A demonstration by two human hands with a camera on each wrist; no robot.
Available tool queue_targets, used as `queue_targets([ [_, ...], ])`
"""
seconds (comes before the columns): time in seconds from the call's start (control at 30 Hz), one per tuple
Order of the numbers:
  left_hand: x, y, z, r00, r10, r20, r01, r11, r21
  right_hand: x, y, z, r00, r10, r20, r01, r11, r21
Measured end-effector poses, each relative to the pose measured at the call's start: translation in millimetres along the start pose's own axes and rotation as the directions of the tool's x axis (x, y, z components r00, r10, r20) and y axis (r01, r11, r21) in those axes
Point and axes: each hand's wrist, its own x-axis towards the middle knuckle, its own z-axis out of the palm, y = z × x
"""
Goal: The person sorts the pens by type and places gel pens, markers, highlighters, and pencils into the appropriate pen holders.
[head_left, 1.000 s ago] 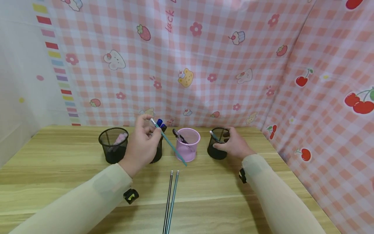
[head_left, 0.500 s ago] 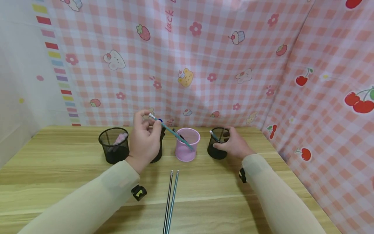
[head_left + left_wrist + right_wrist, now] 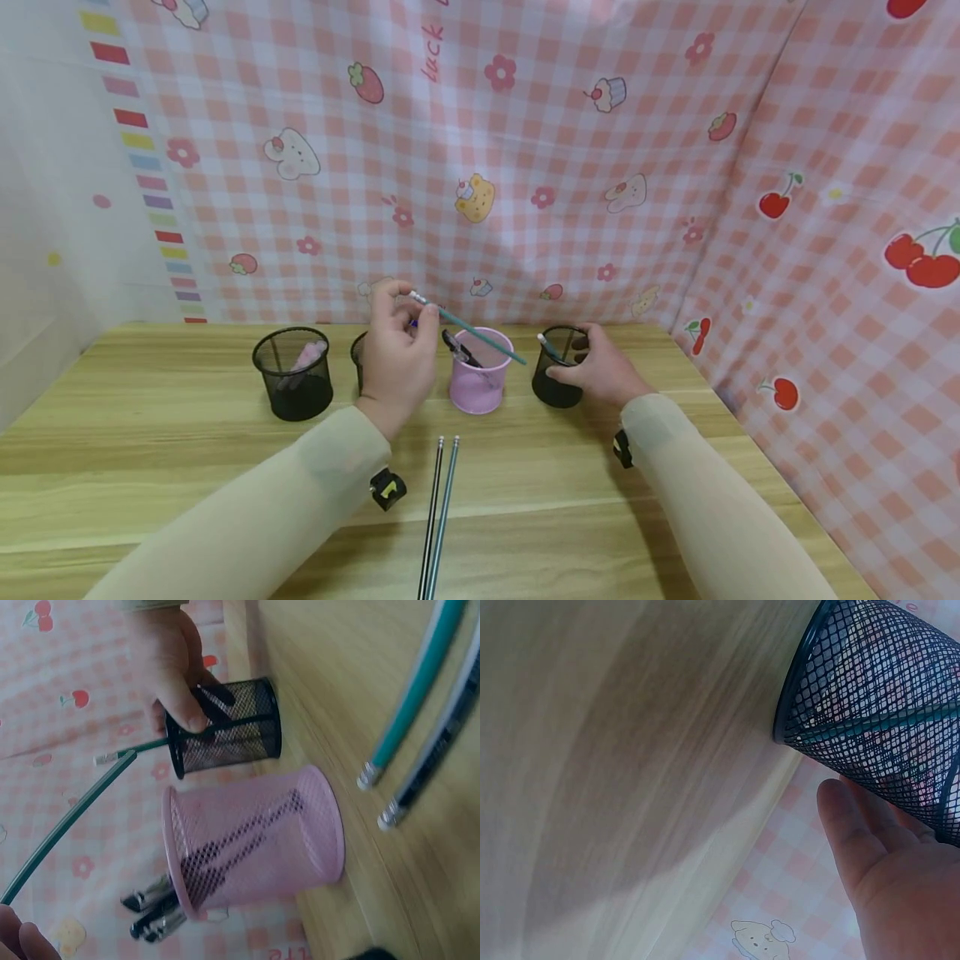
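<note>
My left hand (image 3: 401, 358) pinches a green pencil (image 3: 480, 336) near its white eraser end. The pencil slants down to the right, above the pink mesh pen cup (image 3: 477, 396), its far tip between that cup and the right-hand black mesh pen cup (image 3: 557, 393). Around the side and rim of this black cup, my right hand (image 3: 609, 367) holds with thumb and fingers. One green pencil (image 3: 550, 347) stands inside it, eraser up. In the left wrist view the held pencil (image 3: 67, 825) reaches toward the black cup's (image 3: 225, 724) mouth. Black pens (image 3: 157, 904) lean in the pink cup.
Two pencils (image 3: 437, 517) lie side by side on the wooden table (image 3: 187, 483), one black and one green. At the left stands a black mesh cup (image 3: 300, 400) with a pinkish item inside. Another black cup (image 3: 358, 367) is mostly hidden behind my left hand. Checked cloth (image 3: 480, 125) hangs behind.
My left hand has moved right with the pencil, whose lower tip rose from before the pink cup to near the right black cup. The right hand stays on that cup.
</note>
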Motion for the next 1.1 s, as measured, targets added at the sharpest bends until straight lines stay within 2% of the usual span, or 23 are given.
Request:
queue_targets([
  [0.3, -8.0, 5.9, 25.0, 0.999, -0.022, 0.034, 0.021, 1.0, 0.011, -1.1, -1, -1, 1.0, 0.016, 0.001, -0.016, 1.0, -0.012],
  [0.43, -9.0, 6.7, 32.1, 0.999, -0.01, 0.037, 0.009, 1.0, 0.022, -0.5, -1, -1, 1.0, 0.017, -0.003, -0.017, 1.0, -0.024],
  [0.73, -7.9, 3.2, 37.5, 1.0, 0.027, 0.014, -0.029, 0.994, 0.109, -0.8, -1, -2, 1.0, 0.023, 0.003, -0.023, 1.0, -0.021],
  [1.1, -5.2, 0.2, 42.1, 1.0, 0.006, -0.001, -0.006, 0.988, 0.152, -0.9, -1, -2, 1.0, 0.021, 0.01, -0.021, 1.0, -0.015],
])
